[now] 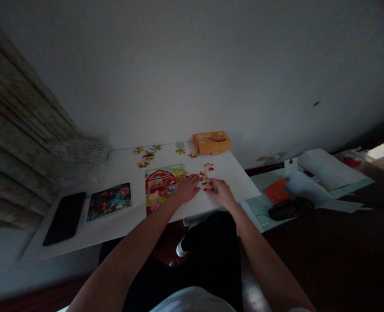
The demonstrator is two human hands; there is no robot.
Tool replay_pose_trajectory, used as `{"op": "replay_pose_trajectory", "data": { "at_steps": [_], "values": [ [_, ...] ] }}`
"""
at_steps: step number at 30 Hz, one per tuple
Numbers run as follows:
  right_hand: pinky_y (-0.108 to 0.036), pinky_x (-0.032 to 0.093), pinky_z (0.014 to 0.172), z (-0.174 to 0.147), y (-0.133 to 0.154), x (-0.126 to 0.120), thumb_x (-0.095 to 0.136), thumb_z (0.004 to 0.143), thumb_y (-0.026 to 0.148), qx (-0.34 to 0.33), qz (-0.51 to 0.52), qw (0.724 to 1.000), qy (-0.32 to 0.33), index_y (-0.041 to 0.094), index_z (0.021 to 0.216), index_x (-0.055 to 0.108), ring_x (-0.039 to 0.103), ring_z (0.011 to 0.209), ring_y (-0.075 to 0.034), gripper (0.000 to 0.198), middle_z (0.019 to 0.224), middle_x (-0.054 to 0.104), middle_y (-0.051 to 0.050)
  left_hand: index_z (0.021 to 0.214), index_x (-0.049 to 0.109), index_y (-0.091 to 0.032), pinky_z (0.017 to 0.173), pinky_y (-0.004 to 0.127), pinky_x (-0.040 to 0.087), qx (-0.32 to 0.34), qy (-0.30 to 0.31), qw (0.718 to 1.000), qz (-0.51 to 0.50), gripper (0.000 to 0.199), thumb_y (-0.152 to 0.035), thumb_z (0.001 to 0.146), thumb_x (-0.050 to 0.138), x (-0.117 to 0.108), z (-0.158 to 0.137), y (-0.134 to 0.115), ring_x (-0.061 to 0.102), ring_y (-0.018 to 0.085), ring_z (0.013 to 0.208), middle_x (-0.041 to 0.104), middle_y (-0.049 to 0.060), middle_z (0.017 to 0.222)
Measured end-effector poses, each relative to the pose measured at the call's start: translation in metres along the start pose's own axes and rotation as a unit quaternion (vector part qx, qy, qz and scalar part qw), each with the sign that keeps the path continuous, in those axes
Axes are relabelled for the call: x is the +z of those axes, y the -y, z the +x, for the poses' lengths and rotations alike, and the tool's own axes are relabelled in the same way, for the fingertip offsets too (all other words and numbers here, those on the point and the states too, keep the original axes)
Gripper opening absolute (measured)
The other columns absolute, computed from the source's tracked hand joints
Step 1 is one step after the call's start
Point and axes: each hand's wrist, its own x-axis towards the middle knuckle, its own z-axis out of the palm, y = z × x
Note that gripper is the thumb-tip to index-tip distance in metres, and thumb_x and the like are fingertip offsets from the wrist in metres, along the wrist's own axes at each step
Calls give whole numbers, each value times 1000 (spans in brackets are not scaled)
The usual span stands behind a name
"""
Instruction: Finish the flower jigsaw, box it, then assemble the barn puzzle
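Observation:
A colourful farm puzzle picture [157,190] with a red barn lies on the white table, its right part covered by my left hand [187,188]. That hand rests palm down, fingers stretched out toward small joined puzzle pieces [203,175]. Just to the right, my right hand [222,192] pinches a puzzle piece [208,184] at the edge of this small group, close to the tabletop. Another puzzle piece [208,166], pinkish, lies just beyond. Fine details of the pieces are too dim and small to make out.
Several loose puzzle pieces [143,164] are scattered toward the wall. An orange puzzle box [211,143] stands at the back right. On the left lie a dark floral picture [109,201] and a black flat object [64,218]. A cluttered glass-topped surface [260,207] sits lower right.

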Motion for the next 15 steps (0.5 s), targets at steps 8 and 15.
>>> {"op": "replay_pose_trajectory", "data": {
  "at_steps": [8,15],
  "values": [
    [-47,51,100,11,-12,4,81,84,37,-63,37,997,5,26,122,70,66,114,-30,40,122,74,-9,152,50,-23,127,59,23,-2,-16,1000,-11,48,-35,107,34,5,-3,2,42,25,150,48,8,161],
    [-46,51,103,9,-5,1,74,90,35,-70,11,997,11,28,124,73,64,118,-29,35,128,73,-7,152,50,-22,127,58,25,-6,-20,1000,-3,48,-31,107,35,3,-4,0,42,24,151,49,9,160]
  ]
}}
